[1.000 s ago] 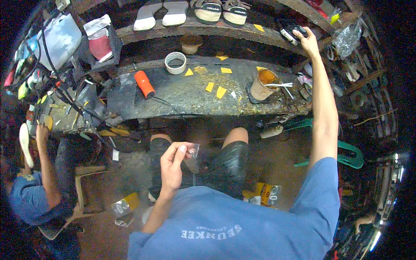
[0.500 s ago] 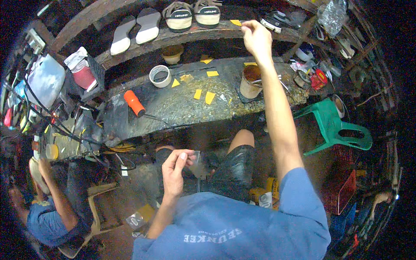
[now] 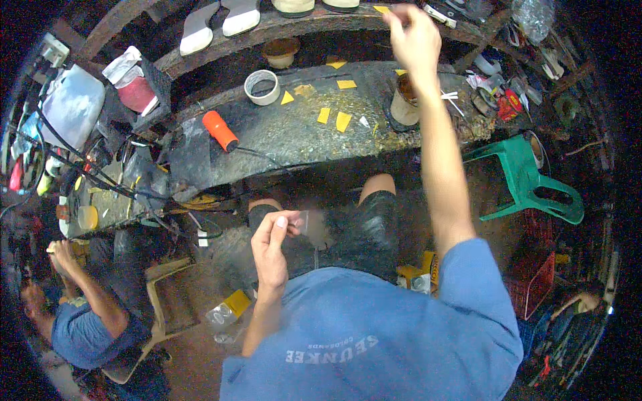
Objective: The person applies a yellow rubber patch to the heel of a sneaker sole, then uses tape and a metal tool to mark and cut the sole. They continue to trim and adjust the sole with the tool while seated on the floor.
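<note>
My right hand [image 3: 414,43] reaches up to the far wooden shelf [image 3: 294,43]. Its fingers are closed at the edge of a small yellow piece [image 3: 381,9] there; the fingertips hide part of the contact. In front of my body, my left hand [image 3: 273,244] pinches a small clear plastic piece [image 3: 305,222] between thumb and fingers. Several other yellow pieces [image 3: 343,121] lie scattered on the dark workbench [image 3: 267,144], near a white tape roll [image 3: 262,87]. A stained pot [image 3: 404,110] stands below my right forearm.
Shoe soles [image 3: 241,19] stand on the shelf. An orange cylinder [image 3: 219,131] with a cord lies on the bench. A green plastic stool [image 3: 528,180] stands at right, a red crate [image 3: 531,284] below it. Another person [image 3: 93,327] sits at lower left.
The whole scene has shifted upward in view, cropping the shoes on the shelf. My right hand stays at the yellow piece; my left still holds the plastic. The other person's hands have moved.
</note>
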Available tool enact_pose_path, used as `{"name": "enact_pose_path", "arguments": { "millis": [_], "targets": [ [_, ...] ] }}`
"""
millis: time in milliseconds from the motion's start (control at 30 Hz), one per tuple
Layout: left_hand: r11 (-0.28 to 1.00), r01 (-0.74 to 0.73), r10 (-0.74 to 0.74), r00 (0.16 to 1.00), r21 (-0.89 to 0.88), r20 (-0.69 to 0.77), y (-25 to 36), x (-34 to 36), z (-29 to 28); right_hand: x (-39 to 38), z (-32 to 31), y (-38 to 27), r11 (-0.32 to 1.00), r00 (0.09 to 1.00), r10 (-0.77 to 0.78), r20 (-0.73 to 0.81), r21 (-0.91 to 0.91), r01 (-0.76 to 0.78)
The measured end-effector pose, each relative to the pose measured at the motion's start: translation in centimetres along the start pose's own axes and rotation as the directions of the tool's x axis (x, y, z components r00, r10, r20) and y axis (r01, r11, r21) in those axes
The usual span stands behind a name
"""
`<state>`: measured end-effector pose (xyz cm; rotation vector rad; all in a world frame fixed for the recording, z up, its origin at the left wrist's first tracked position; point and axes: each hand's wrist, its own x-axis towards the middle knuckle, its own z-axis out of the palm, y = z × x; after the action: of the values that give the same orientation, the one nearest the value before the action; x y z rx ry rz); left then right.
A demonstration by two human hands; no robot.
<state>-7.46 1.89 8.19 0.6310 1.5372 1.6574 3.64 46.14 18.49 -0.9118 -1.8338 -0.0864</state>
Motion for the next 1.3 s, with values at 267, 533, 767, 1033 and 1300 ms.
{"name": "enact_pose_path", "arguments": {
  "millis": [267, 533, 767, 1033, 1300],
  "targets": [
    [0.998, 0.039, -0.037, 0.998, -0.039, 0.056, 1.2, 1.0, 0.8, -20.5, 1.6, -5.9, 0.985, 0.821, 0.163, 0.547, -0.135, -0.105],
    [0.984, -0.017, 0.024, 0.999, -0.180, 0.034, 2.2, 1.7, 2.1, -18.0, 0.9, -6.2, 0.966, 0.788, 0.195, 0.584, 0.024, -0.257],
    [0.970, 0.063, -0.051, 0.997, -0.235, 0.058, 2.2, 2.6, 2.7, -21.6, -8.1, -8.8, 0.000, 0.444, 0.295, 0.846, 0.465, -0.885],
    [0.910, 0.196, -0.129, 0.971, -0.365, 0.200, 2.2, 3.1, 4.5, -25.5, -12.7, -8.2, 0.065, 0.542, 0.330, 0.773, 0.554, -0.830],
    [0.983, 0.139, -0.105, 0.962, -0.123, 0.253, 1.2, 2.4, 6.2, -25.7, -15.7, -9.7, -0.011, 0.350, 0.413, 0.841, 0.389, -0.921]
  ]
}}
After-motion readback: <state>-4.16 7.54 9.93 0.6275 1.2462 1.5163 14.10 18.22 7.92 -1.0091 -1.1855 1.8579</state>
